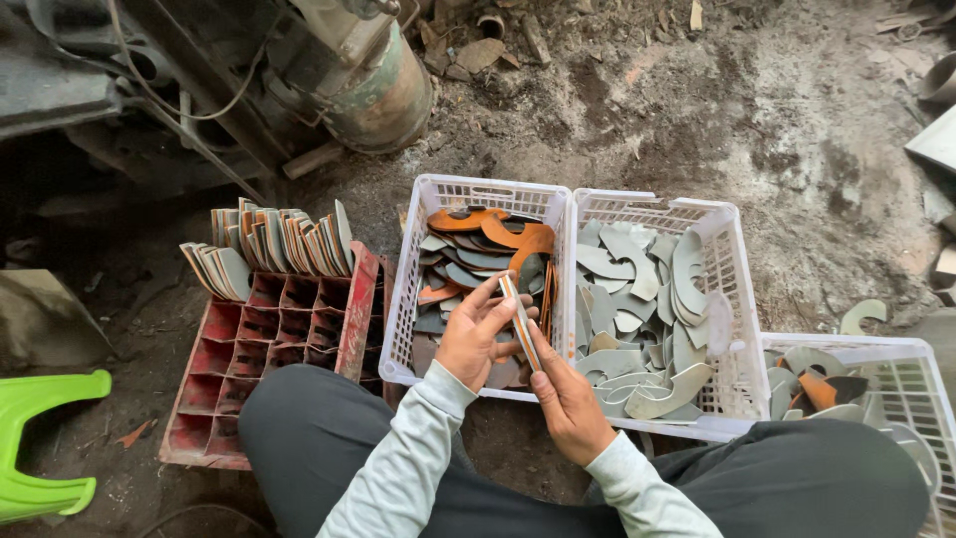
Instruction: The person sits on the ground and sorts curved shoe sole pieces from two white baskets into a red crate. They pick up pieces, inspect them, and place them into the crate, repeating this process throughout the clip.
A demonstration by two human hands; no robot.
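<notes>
Two hands meet over the left white basket [408, 299], a plastic crate with a lattice wall. The left hand [476, 339] and the right hand [570, 403] both close on a thin stack of curved pieces [520, 324], held edge-on so that only its narrow layered rim of grey, orange and pale stripes shows. The left fingers wrap its upper part; the right thumb and fingers pinch its lower end. The stack hangs just above the basket's contents: flat, crescent-shaped cutouts in dull grey and rust orange, lying loosely heaped. The middle white basket [732, 259], touching the first, holds similar curved pieces, nearly all pale grey-green. A third basket [896, 349] at the right holds a few more. To the left stands a worn red divided crate [249, 349], its far cells filled with upright rows of the same pieces. Everything sits on a gritty, dusty earth floor [777, 130].
</notes>
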